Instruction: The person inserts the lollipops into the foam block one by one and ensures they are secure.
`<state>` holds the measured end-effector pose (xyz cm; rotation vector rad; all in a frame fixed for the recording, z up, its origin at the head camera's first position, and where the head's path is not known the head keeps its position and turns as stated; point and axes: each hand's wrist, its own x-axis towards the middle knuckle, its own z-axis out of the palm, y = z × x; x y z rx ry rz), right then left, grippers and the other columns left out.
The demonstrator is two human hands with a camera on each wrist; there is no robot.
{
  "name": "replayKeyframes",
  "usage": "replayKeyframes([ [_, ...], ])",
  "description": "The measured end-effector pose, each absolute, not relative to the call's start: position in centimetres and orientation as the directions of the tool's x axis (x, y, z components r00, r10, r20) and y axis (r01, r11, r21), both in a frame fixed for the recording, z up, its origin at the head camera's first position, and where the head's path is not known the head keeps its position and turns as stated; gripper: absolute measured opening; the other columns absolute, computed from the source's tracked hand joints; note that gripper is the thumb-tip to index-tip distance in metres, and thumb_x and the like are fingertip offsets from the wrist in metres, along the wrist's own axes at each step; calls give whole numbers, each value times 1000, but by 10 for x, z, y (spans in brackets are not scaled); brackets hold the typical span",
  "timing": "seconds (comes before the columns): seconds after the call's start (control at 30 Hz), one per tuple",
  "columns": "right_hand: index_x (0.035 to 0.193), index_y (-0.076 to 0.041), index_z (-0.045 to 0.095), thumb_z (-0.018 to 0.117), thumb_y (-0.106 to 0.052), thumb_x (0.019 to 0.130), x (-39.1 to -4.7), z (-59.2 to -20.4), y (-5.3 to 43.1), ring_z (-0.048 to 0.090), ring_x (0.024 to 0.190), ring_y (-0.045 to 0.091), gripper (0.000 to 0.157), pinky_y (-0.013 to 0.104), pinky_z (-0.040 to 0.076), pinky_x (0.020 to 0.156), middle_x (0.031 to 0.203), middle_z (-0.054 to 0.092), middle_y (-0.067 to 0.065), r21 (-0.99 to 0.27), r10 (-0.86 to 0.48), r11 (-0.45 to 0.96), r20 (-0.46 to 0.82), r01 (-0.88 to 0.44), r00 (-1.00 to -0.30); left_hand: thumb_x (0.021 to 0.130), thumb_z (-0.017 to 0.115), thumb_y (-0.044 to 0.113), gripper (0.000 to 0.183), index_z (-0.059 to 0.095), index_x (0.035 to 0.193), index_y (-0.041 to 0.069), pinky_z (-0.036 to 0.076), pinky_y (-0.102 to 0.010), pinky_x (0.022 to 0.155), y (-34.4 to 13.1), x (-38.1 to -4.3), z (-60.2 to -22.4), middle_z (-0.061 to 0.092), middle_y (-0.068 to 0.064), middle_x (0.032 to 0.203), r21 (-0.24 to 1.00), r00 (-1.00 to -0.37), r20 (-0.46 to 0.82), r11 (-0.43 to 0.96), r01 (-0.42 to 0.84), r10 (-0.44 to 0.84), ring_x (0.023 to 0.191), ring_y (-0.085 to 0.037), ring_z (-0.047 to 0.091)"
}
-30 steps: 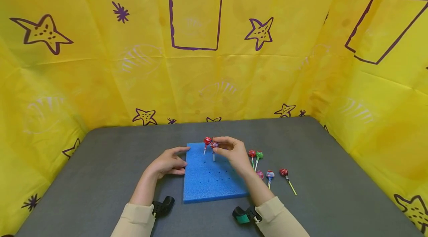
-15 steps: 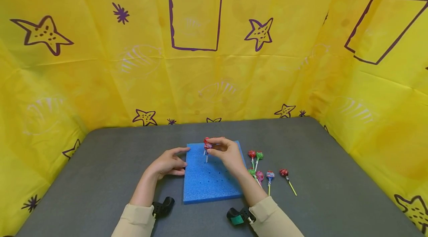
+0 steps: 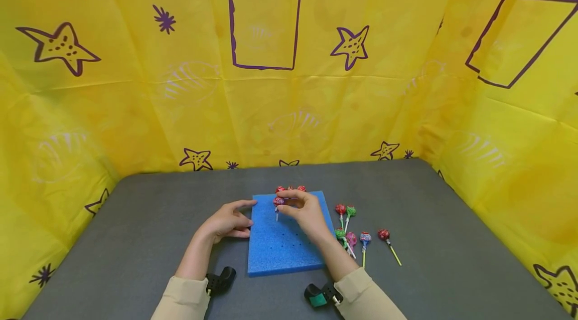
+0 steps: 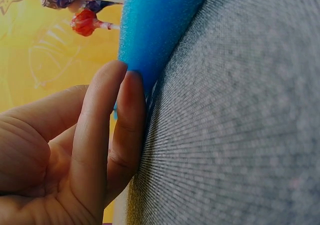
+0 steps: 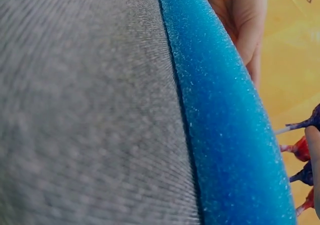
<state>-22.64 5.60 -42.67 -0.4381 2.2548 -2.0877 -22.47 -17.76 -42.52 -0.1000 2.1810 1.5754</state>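
Note:
My right hand [image 3: 309,213] pinches a purple-and-red wrapped lollipop [image 3: 278,201] by its head, between thumb and fingers. Its white stick points down at the blue foam board [image 3: 266,257], close to the board's left side; in the right wrist view the stick end of this lollipop [image 5: 304,124] meets the foam's edge line. Several lollipops stand along the board's back edge, among them a red one [image 4: 84,23]. My left hand [image 3: 228,220] rests against the board's left edge, with loosely extended fingers [image 4: 92,130] touching the foam. Small holes dot the board's front part.
Loose lollipops lie on the grey table [image 3: 153,240] right of the board: a red one [image 3: 340,208], a green one [image 3: 350,210], a blue one [image 3: 365,237], a pink one [image 3: 351,237] and a dark red one [image 3: 384,233]. A yellow cloth [image 3: 271,119] surrounds the table's back and sides.
My right hand has moved left and slightly toward the front with the lollipop, uncovering more of the back row and a green lollipop on the table. My left hand has stayed put.

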Motion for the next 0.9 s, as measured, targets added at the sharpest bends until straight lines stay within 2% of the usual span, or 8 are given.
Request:
replayKeyframes([
  [0.27, 119, 1, 68, 72, -5, 87, -225, -431, 55, 68, 104, 22, 33, 16, 56, 79, 120, 69, 17, -982, -247, 53, 165, -183, -955, 90, 63, 0, 62, 45, 147, 12, 61, -25, 60, -177, -223, -425, 65, -12, 88, 895, -905, -373, 336, -292, 207, 64, -12, 65],
  [0.9, 119, -3, 69, 72, -8, 87, -226, -434, 58, 67, 107, 23, 32, 15, 55, 84, 122, 70, 14, -974, -242, 103, 174, -204, -955, 90, 64, 1, 62, 45, 148, 13, 61, -25, 61, -177, -223, -426, 64, -12, 88, 895, -905, -373, 337, -293, 203, 64, -12, 65],
])
